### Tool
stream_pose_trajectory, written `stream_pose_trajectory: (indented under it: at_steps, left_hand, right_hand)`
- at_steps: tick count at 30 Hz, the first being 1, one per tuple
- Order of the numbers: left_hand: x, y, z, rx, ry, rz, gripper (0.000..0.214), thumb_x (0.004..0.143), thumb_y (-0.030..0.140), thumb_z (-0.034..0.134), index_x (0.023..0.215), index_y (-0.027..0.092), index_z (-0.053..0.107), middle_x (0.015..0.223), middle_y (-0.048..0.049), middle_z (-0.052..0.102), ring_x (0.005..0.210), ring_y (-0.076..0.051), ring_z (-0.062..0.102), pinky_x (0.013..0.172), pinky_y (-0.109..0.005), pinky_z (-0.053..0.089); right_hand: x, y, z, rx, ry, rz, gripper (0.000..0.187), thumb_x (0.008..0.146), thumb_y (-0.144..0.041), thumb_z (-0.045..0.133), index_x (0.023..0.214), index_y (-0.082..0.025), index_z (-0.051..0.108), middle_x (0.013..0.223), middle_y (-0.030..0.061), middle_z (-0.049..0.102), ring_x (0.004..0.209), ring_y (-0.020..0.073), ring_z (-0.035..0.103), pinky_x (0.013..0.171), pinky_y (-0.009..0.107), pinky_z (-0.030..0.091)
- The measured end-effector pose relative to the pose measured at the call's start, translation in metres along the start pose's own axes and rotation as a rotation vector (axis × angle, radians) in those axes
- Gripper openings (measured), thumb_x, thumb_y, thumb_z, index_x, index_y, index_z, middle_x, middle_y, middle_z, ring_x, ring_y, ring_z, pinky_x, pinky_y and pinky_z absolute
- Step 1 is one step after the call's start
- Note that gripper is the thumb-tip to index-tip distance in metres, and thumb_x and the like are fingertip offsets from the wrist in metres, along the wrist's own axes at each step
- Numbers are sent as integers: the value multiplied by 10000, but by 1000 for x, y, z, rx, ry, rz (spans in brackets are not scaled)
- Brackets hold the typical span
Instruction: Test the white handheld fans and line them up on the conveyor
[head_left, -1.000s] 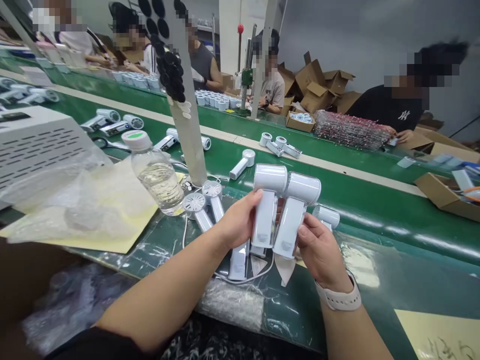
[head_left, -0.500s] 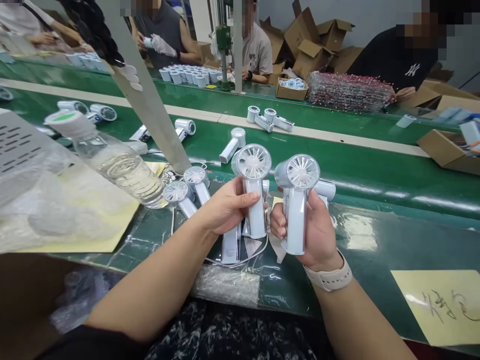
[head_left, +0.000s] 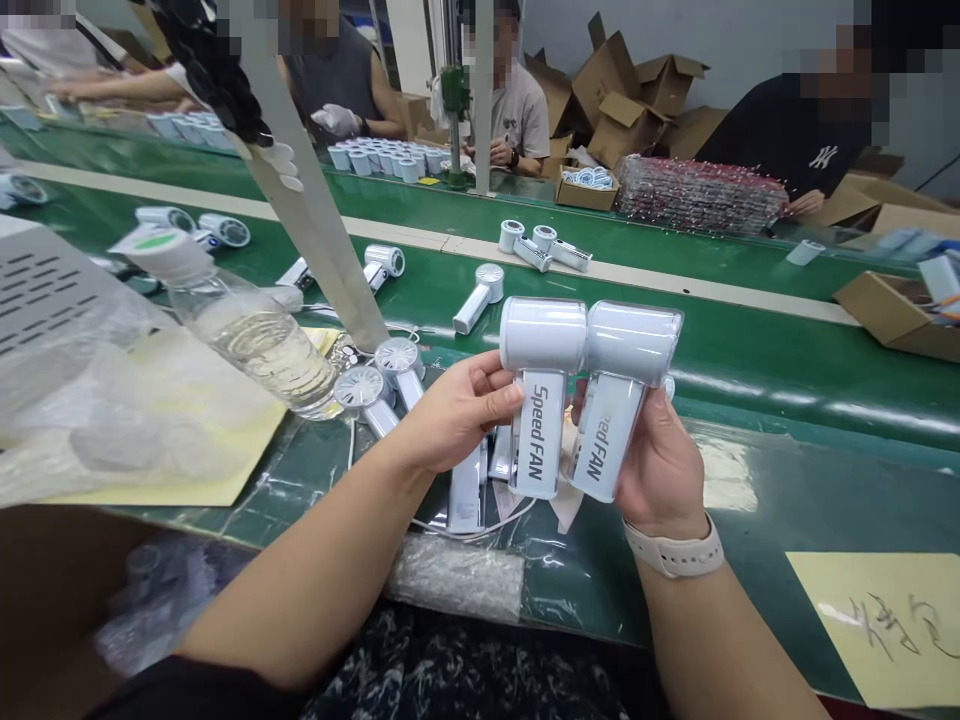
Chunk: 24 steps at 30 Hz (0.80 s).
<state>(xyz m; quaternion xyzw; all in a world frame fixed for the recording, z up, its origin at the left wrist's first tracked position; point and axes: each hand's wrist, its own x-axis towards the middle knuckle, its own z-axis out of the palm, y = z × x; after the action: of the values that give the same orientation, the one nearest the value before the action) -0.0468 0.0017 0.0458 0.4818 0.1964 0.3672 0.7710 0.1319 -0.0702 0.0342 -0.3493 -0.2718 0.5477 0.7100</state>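
Note:
My left hand [head_left: 476,410] is closed around the handle of a pale blue handheld fan [head_left: 541,340], its "Speed FAN" lettering facing me. A second handheld fan [head_left: 634,345] is gripped by my right hand [head_left: 664,460], which wears a pale watch strap. Both fans are held upright side by side, their heads touching or nearly so, the right one slightly tilted. Below them more handheld fans [head_left: 466,490] lie on the bench, partly hidden by my hands. Two others [head_left: 361,388] rest left of my left wrist, grilles up.
A clear water bottle [head_left: 262,345] leans at the left near a slanted post [head_left: 322,220]. Fans lie along the green conveyor [head_left: 720,345]. A yellow handwritten sheet [head_left: 877,625] is at right. Across the line are co-workers, rows of white-blue cups [head_left: 386,158] and cardboard boxes [head_left: 626,130].
Both fans have turned in my hands, from grilles facing me to sides and lettering showing. They have come closer together. A co-worker across the line has lowered a gloved hand.

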Motion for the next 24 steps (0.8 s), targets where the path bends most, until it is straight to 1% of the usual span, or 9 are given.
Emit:
stream_pose_trajectory:
  at_steps: [4,8,11,14,17,19,20,22,24]
  left_hand:
    - [0,-2,-1,21,6,10,664,689,450,893,1236,161,654,1083,-124,769,943,-239,742,730,-290,565]
    - [1,-3,-1,28,57,-14,734,658,496,900,1258,153,651,1078,-132,768,895,-221,739,674,-264,541]
    - [2,-3,0,55,87,-28,723,654,498,900,1239,145,663,1071,-132,767,884,-204,730,683,-256,532]
    - [2,-2,0,96,84,-15,630,694,469,875,1207,157,684,1081,-126,765,918,-211,725,721,-273,538]
    - [-2,1,1,237,40,90,495,729,384,849,1163,181,721,1082,-115,768,976,-241,721,828,-343,554]
    - [-6,5,3,393,14,242,474,717,318,852,1167,223,739,1132,-98,765,1054,-267,711,965,-412,528]
    - [-8,7,4,471,3,340,457,721,298,846,1164,250,746,1165,-86,762,1109,-278,698,1055,-453,480]
    - [-12,11,6,616,-5,526,327,776,290,798,1102,299,769,1200,-56,762,1210,-283,662,1206,-520,311]
    - [-15,12,8,748,6,623,156,845,299,723,986,325,784,1167,-33,776,1234,-272,648,1258,-551,166]
  right_hand:
    - [1,1,2,-43,89,-17,289,926,-486,659,1164,-323,673,891,13,787,742,205,736,685,402,627]
    - [0,1,3,-117,93,2,376,941,-474,637,1279,-308,632,855,25,785,728,208,737,682,393,617]
    - [0,4,2,-133,67,22,393,943,-526,607,1239,-272,654,907,54,788,754,237,738,678,423,608]
    - [-1,7,1,-171,45,-10,384,939,-564,582,1170,-271,669,937,57,774,841,276,739,749,486,604]
    - [-4,4,-3,-366,9,-185,354,853,-451,740,1160,-301,646,1041,53,764,1031,316,716,902,556,568]
    - [-8,-3,-6,-533,-75,-404,481,751,-344,853,1171,-328,618,1153,48,752,1200,337,654,1049,602,483]
    - [-11,-6,-7,-599,-135,-516,518,723,-324,877,1167,-341,610,1207,41,742,1278,344,610,1112,620,424]
    - [-15,-12,-8,-667,-249,-671,476,742,-364,868,1143,-364,612,1284,20,724,1387,346,528,1188,641,323]
    - [-17,-13,-7,-671,-337,-707,390,796,-437,824,1127,-376,627,1300,7,727,1417,340,503,1199,645,306]
